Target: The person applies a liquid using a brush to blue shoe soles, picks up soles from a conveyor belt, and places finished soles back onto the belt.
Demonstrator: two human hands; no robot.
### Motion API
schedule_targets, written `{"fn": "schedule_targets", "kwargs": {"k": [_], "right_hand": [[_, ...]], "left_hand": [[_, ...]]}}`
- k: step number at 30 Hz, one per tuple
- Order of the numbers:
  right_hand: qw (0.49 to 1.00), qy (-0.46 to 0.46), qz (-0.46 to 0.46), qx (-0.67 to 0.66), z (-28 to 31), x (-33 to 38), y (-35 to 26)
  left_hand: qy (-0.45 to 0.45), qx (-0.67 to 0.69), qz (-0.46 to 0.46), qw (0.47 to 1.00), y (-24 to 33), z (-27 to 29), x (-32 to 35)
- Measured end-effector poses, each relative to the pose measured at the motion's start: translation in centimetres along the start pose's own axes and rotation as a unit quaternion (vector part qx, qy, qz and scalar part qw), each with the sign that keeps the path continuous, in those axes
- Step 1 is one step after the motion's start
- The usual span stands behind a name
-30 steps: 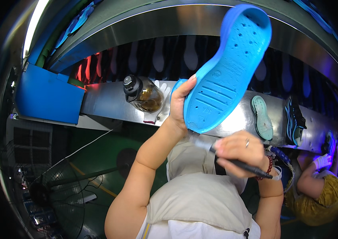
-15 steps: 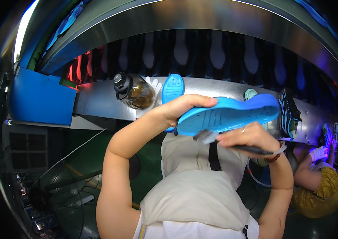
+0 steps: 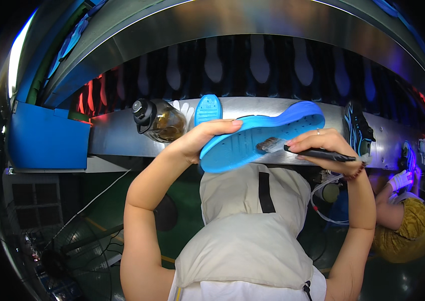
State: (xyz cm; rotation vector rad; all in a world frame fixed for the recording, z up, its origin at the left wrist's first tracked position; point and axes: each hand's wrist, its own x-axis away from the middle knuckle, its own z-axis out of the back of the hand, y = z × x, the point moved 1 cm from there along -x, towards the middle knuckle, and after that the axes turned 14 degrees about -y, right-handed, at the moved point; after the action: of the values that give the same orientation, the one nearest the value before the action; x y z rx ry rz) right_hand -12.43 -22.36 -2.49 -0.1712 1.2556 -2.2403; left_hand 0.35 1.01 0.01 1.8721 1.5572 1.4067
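A blue shoe sole (image 3: pixel 245 143) is held up and tilted, its hollow inner side facing me. My left hand (image 3: pixel 205 138) grips its left end, the thumb over the upper rim and the fingers out of sight behind. In my right hand (image 3: pixel 323 145) is a brush (image 3: pixel 320 153) with a black handle and a pale ferrule. Its dark bristles (image 3: pixel 267 145) are over the middle of the sole's inner face; whether they touch it I cannot tell. A second blue sole (image 3: pixel 208 109) lies on the metal bench behind the held one.
On the bench (image 3: pixel 112 135) stand a bottle (image 3: pixel 160 120) of brownish liquid beside a white glove (image 3: pixel 184 109), and a black-and-blue shoe (image 3: pixel 358 130). Dark sole shapes (image 3: pixel 260 60) line the far side. A blue box (image 3: pixel 47 135) is at left; a co-worker (image 3: pixel 405 228) sits at right.
The brush has moved up from the sole's lower rim to its inner face. The sole has shifted left and tilted, showing more of its inside.
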Motion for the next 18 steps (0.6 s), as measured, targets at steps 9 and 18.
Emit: {"fn": "schedule_targets", "kwargs": {"k": [9, 18], "right_hand": [[0.941, 0.079, -0.047, -0.324, -3.0, -1.8, -1.6], [0.939, 0.331, -0.069, -0.055, -2.8, -1.8, 3.4]], "left_hand": [[-0.005, 0.156, -0.102, 0.983, -2.7, 2.3, -1.9], [-0.034, 0.243, -0.168, 0.955, -4.3, 2.8, -3.3]]}}
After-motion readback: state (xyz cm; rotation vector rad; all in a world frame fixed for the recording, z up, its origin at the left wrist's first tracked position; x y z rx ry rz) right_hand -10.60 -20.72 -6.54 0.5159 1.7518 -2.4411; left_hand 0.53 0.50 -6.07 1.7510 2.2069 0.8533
